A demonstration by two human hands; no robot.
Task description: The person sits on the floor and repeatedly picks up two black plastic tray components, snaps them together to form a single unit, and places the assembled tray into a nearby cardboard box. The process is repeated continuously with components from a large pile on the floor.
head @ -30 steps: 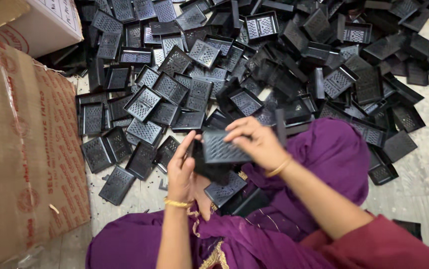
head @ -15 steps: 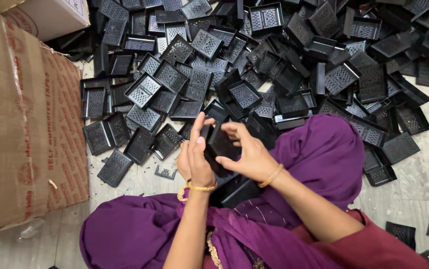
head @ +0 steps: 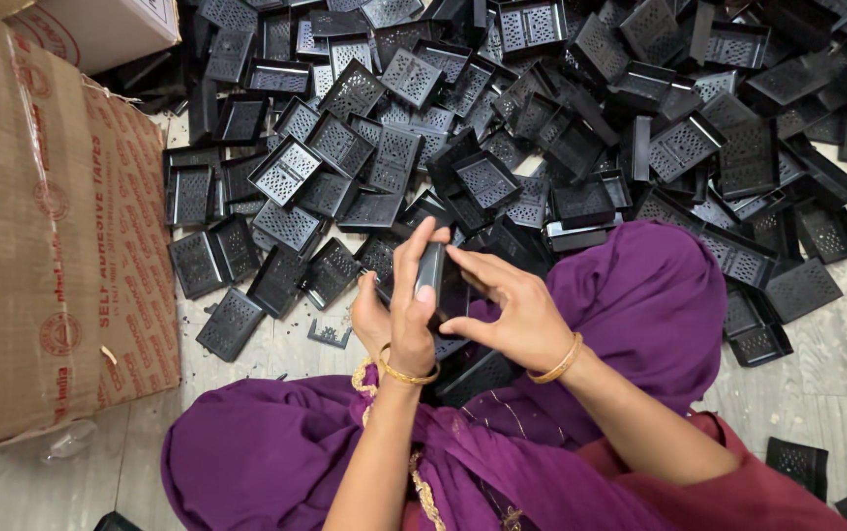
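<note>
Both hands meet over the lap on one black plastic tray (head: 432, 278), held edge-on so its perforated face is hidden. The left hand (head: 399, 313) is closed round it, fingers curled over the top edge. The right hand (head: 502, 307) is partly open, its fingertips pressing the tray's side; the lower part of the piece is lost behind the hands. One gold bangle shows on each wrist. The pile of black trays (head: 542, 128) on the floor (head: 827, 364) is too many and too overlapped to count, and runs out of view at the top and right. Two cardboard boxes: a large one (head: 50, 246) at left, cut off, and a smaller one (head: 99, 29) at the top corner. Purple cloth (head: 640, 295) covers the knees
</note>
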